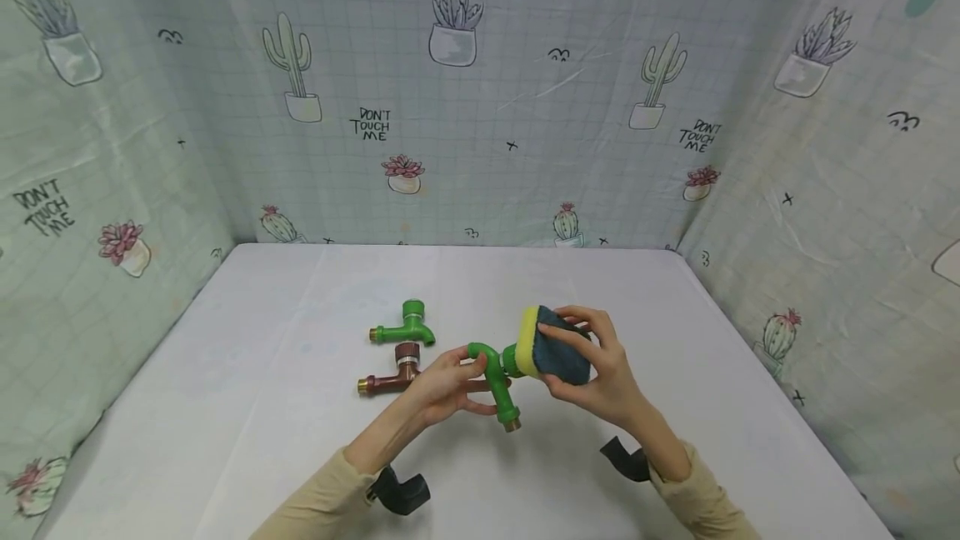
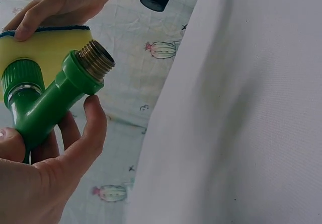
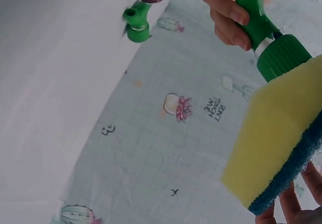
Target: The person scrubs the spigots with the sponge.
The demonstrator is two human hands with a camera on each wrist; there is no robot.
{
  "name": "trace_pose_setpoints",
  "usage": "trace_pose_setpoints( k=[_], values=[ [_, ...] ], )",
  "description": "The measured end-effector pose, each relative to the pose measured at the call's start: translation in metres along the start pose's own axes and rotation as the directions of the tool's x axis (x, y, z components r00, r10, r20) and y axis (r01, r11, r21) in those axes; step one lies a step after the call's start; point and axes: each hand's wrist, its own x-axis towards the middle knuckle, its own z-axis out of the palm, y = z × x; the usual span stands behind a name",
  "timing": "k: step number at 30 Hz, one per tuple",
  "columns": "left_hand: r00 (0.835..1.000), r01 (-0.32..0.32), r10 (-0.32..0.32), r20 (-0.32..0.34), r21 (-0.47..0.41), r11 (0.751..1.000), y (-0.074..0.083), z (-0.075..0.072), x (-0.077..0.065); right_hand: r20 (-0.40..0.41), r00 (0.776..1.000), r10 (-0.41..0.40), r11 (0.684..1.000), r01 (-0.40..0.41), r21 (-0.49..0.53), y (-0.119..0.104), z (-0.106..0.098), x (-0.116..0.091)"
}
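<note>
My left hand (image 1: 447,386) grips a green faucet (image 1: 495,382) by its body, above the table. The faucet's brass threaded end (image 2: 95,60) points down in the head view, and its ribbed green knob (image 3: 284,57) faces right. In my right hand (image 1: 603,373) is a sponge (image 1: 562,346), yellow on one side and dark blue on the other. Thumb and fingers hold the sponge from its blue side, and its yellow face (image 3: 271,128) is right at the knob's end.
Left of my hands, a second green faucet (image 1: 405,325) and a brown faucet (image 1: 390,380) lie on the white table (image 1: 300,307). Black wrist camera mounts (image 1: 401,492) sit below both wrists. A patterned cloth (image 1: 480,107) hangs behind the table and along its sides.
</note>
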Motion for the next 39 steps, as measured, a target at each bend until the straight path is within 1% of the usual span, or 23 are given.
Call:
trace_pose_setpoints(
  k=[2,7,10,13,16,19,21,24,29,33,35,39],
  values=[
    [1.0,-0.001,0.001,-0.016,-0.004,1.0,-0.002,0.0,0.001,0.028,1.0,-0.011,1.0,0.012,-0.028,-0.001,0.0,0.0],
    [0.995,-0.011,0.01,-0.095,-0.011,1.0,-0.006,0.002,0.006,0.084,0.994,-0.066,0.987,0.077,-0.139,-0.007,0.002,0.003],
    [0.99,-0.003,0.002,-0.144,-0.005,1.0,-0.006,0.006,0.009,0.115,0.987,-0.116,0.968,0.138,-0.211,-0.011,0.004,0.005],
    [0.982,0.019,-0.022,-0.187,-0.015,1.0,-0.005,0.009,0.012,0.149,0.975,-0.162,0.944,0.198,-0.266,-0.015,0.007,0.006],
    [0.974,0.039,-0.044,-0.223,-0.026,0.999,-0.005,0.011,0.014,0.187,0.964,-0.19,0.925,0.239,-0.294,-0.018,0.008,0.006],
    [0.964,0.05,-0.056,-0.259,-0.028,0.998,-0.006,0.012,0.017,0.22,0.955,-0.199,0.916,0.261,-0.305,-0.02,0.009,0.006],
    [0.958,0.048,-0.054,-0.281,-0.028,0.998,-0.007,0.013,0.018,0.235,0.952,-0.195,0.914,0.263,-0.309,-0.021,0.008,0.006],
    [0.95,0.04,-0.05,-0.307,-0.041,0.998,-0.008,0.014,0.02,0.244,0.953,-0.179,0.92,0.251,-0.302,-0.021,0.007,0.004],
    [0.943,0.025,-0.037,-0.331,-0.042,0.999,-0.006,0.013,0.02,0.234,0.958,-0.164,0.935,0.226,-0.273,-0.019,0.004,-0.002],
    [0.946,0.018,-0.027,-0.323,-0.03,0.999,-0.003,0.013,0.018,0.228,0.961,-0.154,0.944,0.212,-0.253,-0.018,0.002,-0.004],
    [0.953,0.014,-0.017,-0.302,-0.014,1.0,-0.003,0.014,0.017,0.23,0.963,-0.143,0.947,0.2,-0.249,-0.018,0.001,-0.004],
    [0.962,0.016,-0.011,-0.273,0.019,1.0,-0.002,0.016,0.014,0.235,0.967,-0.097,0.958,0.154,-0.241,-0.017,-0.002,-0.002]
  ],
)
